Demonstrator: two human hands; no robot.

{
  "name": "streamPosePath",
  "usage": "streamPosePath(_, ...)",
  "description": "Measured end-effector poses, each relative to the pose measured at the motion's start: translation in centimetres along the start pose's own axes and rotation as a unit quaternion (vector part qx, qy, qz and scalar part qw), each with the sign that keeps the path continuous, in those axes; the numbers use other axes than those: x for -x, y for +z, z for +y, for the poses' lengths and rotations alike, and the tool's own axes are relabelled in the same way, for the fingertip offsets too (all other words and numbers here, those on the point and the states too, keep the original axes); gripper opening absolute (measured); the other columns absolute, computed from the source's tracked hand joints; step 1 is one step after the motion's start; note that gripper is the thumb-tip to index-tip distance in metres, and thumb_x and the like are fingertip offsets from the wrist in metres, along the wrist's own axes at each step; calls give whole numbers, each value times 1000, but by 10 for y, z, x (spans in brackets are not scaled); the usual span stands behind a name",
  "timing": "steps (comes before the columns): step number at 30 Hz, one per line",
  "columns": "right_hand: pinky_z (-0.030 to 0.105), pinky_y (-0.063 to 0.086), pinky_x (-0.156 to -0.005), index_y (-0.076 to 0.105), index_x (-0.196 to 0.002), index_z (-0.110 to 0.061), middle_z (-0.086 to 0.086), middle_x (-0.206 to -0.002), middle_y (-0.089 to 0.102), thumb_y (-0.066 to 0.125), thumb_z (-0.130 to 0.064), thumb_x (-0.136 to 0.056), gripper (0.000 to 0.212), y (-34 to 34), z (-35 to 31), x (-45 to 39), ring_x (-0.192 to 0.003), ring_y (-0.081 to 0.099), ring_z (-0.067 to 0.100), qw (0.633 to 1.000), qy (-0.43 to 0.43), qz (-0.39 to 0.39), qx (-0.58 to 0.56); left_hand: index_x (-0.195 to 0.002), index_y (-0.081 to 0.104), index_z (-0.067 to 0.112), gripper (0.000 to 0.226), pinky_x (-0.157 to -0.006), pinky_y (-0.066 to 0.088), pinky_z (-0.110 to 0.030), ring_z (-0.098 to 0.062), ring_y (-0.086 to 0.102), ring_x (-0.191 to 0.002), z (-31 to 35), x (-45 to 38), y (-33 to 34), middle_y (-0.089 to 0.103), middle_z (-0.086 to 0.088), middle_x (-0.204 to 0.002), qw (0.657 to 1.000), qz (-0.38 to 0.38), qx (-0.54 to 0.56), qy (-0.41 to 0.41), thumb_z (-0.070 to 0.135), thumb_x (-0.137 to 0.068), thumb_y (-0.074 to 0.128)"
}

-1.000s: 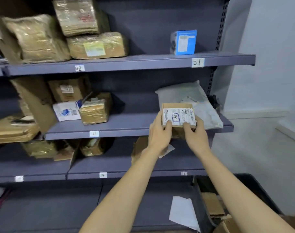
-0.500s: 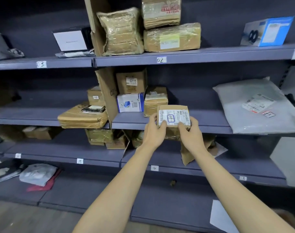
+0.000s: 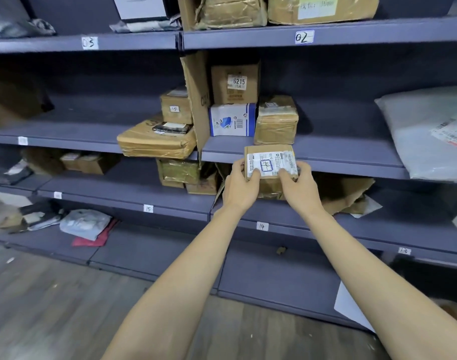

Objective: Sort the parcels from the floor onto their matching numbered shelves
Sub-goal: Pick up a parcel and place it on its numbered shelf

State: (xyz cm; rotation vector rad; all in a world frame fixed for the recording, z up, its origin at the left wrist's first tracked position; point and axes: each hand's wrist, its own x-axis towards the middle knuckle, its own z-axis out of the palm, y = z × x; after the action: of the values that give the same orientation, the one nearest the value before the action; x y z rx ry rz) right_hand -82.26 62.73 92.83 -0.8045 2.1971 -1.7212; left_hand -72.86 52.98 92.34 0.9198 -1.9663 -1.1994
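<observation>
A small brown cardboard parcel (image 3: pixel 270 162) with a white label marked 14 is held up in front of the shelving. My left hand (image 3: pixel 241 187) grips its left side and my right hand (image 3: pixel 299 188) grips its right side, thumbs on the label. Directly below the parcel, the shelf edge carries a tag reading 14 (image 3: pixel 262 226). Tags 15 (image 3: pixel 148 208) and 13 (image 3: pixel 403 251) sit to either side on the same level. Upper shelf edges show tags 02 (image 3: pixel 304 37) and 03 (image 3: pixel 89 43).
Brown boxes (image 3: pixel 235 83), a blue-and-white box (image 3: pixel 232 120) and a flat taped parcel (image 3: pixel 157 141) fill the middle shelf. A grey poly bag (image 3: pixel 430 136) lies at right. Torn cardboard (image 3: pixel 344 193) sits on shelf 14. Bags (image 3: pixel 84 224) lie on the bottom shelf, wooden floor (image 3: pixel 53 307) at lower left.
The view has swung left along the shelving and moved closer. Both hands keep holding the parcel, which now hangs above the tag 14 instead of near the grey bag.
</observation>
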Motion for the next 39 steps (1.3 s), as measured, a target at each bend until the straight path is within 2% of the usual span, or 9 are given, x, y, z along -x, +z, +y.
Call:
streamPosePath(3,15,40,-64,38,-136,-14,-4,-116,57,52,-27,-99,42,12,23,11,-89,56,5,1000,20,-18,-5,-135,45,26,42,-94,48,-39,-14,58,-109,-23,7,1,59,9,-127,1000,2,-20,-21,33,-95,53)
streamPosePath(10,14,40,-64,38,-137,-12,-5,-115,55,51,-25,-100,41,12,95,17,-94,54,9,997,77,-27,8,-137,47,36,61,-102,45,-45,-16,51,-121,-94,14,53,56,4,-129,997,-40,-16,-62,52,-78,44)
streamPosePath(15,21,38,-80,37,-139,-11,-6,-117,54,54,-25,-98,46,0,138,1,-104,55,13,992,114,-53,18,-127,47,54,56,-96,50,-47,-18,59,-113,-135,-6,104,62,6,-118,990,-93,-23,-107,58,-72,46)
streamPosePath(20,31,51,-86,36,-141,-15,-11,-119,57,60,-20,-94,53,11,179,-38,-106,60,10,992,111,-68,9,-114,53,50,49,-94,51,-41,-14,61,-109,-152,-38,134,67,17,-106,988,-92,1,-122,54,-66,61)
streamPosePath(23,29,50,-97,40,-142,-16,-14,-120,59,63,-19,-93,54,29,212,-70,-110,59,4,994,88,-68,10,-140,41,28,81,-93,51,-30,-9,62,-110,-170,-60,147,63,26,-101,984,-70,79,-143,45,-69,76)
streamPosePath(28,25,45,-95,39,-143,-23,-9,-123,63,59,-26,-95,51,58,268,-115,-112,59,8,995,84,-44,-13,-143,36,20,79,-99,48,-27,-2,61,-107,-228,-103,175,62,18,-115,990,-105,45,-85,35,-79,80)
streamPosePath(32,20,40,-85,40,-140,-17,-9,-115,61,56,-36,-97,49,81,296,-147,-107,58,9,997,66,10,-41,-146,38,20,71,-96,44,-36,-19,46,-120,-256,-142,201,49,-3,-130,992,-44,-111,34,45,-87,69)
streamPosePath(35,24,40,-84,51,-125,-14,-3,-109,62,57,-33,-97,35,98,304,-182,-106,59,17,996,55,42,-55,-135,54,13,58,-91,44,-42,-34,41,-111,-257,-169,215,45,-18,-124,947,76,-272,152,32,-84,74)
streamPosePath(39,23,39,-80,55,-119,-10,3,-107,64,58,-31,-96,31,118,310,-222,-105,60,24,996,44,60,-51,-109,72,21,55,-79,41,-39,-31,51,-90,-276,-203,220,62,-9,-113,830,201,-440,277,18,-56,84)
